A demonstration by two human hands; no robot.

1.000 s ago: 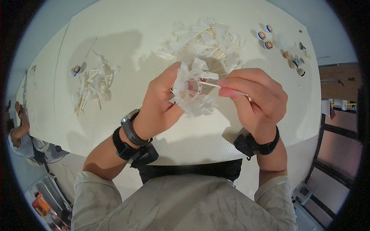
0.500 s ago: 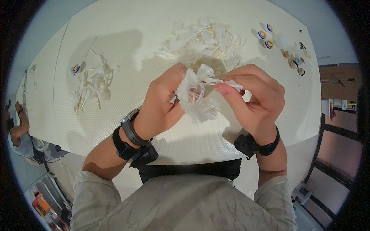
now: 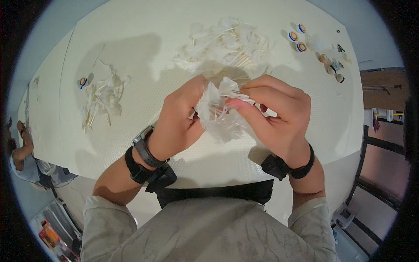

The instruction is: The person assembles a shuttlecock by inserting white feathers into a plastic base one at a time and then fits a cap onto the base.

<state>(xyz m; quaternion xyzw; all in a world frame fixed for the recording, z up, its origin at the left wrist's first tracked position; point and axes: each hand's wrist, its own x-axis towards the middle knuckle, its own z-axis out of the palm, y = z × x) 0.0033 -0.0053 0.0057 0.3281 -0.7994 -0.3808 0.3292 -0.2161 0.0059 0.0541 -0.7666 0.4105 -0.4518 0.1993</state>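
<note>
A bunch of white feathers [image 3: 218,122] sits between my two hands over the table. My left hand [image 3: 180,118] is closed round its left side, with the fingertips hidden behind the feathers. A pale ring seems to lie among the quills, partly covered. My right hand [image 3: 279,113] pinches one white feather [image 3: 244,98] between thumb and fingers, its quill end at the bunch. Just beyond my hands, a large loose pile of white feathers [image 3: 227,43] is spread on the table.
A smaller feather heap [image 3: 102,100] lies on the white textured table [image 3: 144,83] at left, beside a round, blue-rimmed cork-like piece [image 3: 83,82]. Several similar pieces [image 3: 301,46] and small round parts [image 3: 339,78] stand at far right. Another person [image 3: 24,150] is at the far left.
My right hand has moved left, bringing the pinched feather in against the bunch. My left hand has shifted slightly left and still grips the bunch.
</note>
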